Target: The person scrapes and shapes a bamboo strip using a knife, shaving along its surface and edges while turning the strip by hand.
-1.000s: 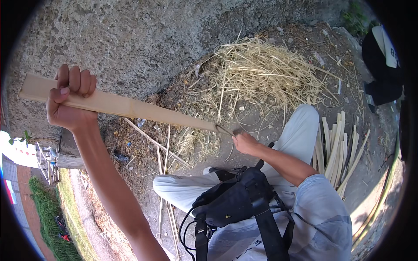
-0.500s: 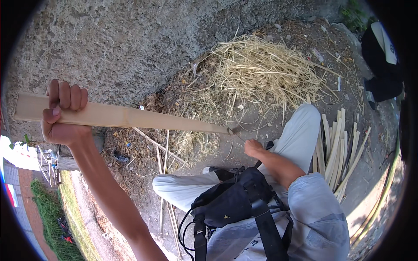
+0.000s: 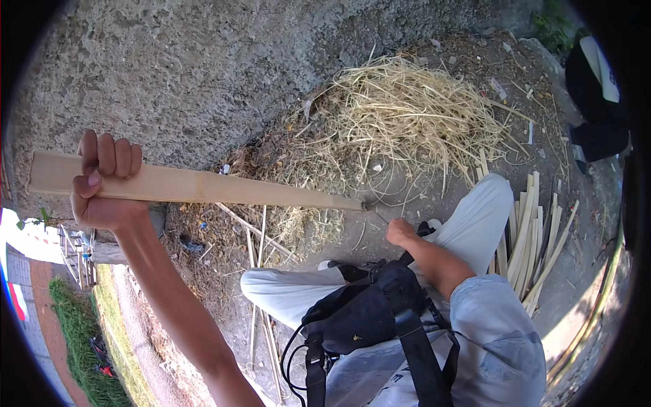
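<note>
My left hand [image 3: 112, 209] is raised at the left, its fingers wrapped round a long, flat, pale bamboo strip [image 3: 224, 187]. The strip slants across in front of me, its wide end jutting past my fist and its narrow-looking end pointing toward my lap. Close to that far end, my right hand [image 3: 403, 233] is closed low beside my bent right knee. A thin dark tool [image 3: 381, 216], blade-like and seen almost edge-on, runs from this fist toward the strip's end. Whether it touches the strip is hard to tell, and its handle is hidden in my fingers.
A heap of pale, curly shavings [image 3: 420, 112] lies ahead by a rough wall [image 3: 183, 74]. Beyond my right knee lies a bundle of split strips [image 3: 525, 234]. Loose sticks [image 3: 263, 234] lie by my left knee. Another person's dark clothing [image 3: 597, 129] shows at the far right.
Both hands and the bamboo strip have shifted slightly right and down in the picture. My right knee has tilted a little outward. Both grips are unchanged.
</note>
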Motion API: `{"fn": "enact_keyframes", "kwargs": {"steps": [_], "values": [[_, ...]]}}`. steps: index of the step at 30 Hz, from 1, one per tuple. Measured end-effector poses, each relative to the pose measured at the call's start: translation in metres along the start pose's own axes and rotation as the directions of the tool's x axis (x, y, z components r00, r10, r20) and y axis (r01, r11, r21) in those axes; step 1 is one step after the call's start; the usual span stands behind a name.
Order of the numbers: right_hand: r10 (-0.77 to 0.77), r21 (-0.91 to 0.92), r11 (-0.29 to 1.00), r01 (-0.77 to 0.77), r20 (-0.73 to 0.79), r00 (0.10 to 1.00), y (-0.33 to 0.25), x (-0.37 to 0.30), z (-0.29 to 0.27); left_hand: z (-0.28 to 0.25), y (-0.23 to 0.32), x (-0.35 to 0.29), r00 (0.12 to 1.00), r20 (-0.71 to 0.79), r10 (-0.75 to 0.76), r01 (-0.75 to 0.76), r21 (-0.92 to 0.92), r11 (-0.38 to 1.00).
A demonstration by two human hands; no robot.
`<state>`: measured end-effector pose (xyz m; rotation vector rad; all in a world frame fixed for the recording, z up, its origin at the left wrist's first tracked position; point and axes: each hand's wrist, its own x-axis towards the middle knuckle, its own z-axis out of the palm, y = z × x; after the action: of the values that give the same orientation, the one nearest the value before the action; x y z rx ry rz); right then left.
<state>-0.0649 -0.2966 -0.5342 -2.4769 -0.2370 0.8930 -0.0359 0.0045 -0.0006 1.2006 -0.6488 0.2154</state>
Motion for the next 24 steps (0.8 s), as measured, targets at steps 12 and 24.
{"fn": "enact_keyframes", "kwargs": {"steps": [12, 24], "values": [[-0.169, 0.389, 0.866, 0.315, -0.365, 0.916, -0.12, -0.109, -0.146, 0.048, -0.027, 0.022, 0.928, -0.339, 0.153, -0.071, 0.243, 0.967], [-0.35, 0.386, 0.612, 0.69, -0.651, 0.674, -0.217, -0.221, -0.211, 0.118, -0.062, 0.053, 0.728, -0.517, 0.451, -0.05, 0.617, 0.786]]}}
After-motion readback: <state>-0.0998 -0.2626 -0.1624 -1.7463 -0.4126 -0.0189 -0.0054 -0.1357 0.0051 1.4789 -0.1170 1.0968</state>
